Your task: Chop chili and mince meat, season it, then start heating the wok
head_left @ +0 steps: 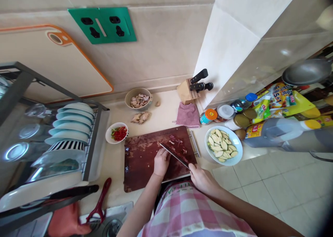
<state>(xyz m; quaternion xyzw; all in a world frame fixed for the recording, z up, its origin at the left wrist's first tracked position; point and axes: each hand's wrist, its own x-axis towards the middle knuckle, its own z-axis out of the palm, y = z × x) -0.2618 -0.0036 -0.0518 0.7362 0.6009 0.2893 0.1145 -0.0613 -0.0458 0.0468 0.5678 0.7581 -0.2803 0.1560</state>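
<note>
A dark red-brown cutting board (pixel 143 160) lies on the counter in front of me. My right hand (pixel 201 176) is wrapped round the handle of a knife (pixel 175 155), whose blade points up and left over the board. Close to the blade's left end, my left hand (pixel 161 160) rests on the board with its fingers curled; what they press on, if anything, is hidden. Dark red meat pieces (pixel 179 148) lie on the board beyond the blade. A white bowl of sliced red and green peppers (pixel 119 133) stands just past the board's left corner.
A plate of sliced zucchini (pixel 223 145) is on the right, near jars and a large bottle (pixel 275 131). Behind the board are a bowl of chopped pieces (pixel 137 100), ginger (pixel 140 117), a pink cloth (pixel 187 115) and a knife block (pixel 186 91). A dish rack (pixel 91 150) and red peeler (pixel 99 205) are left.
</note>
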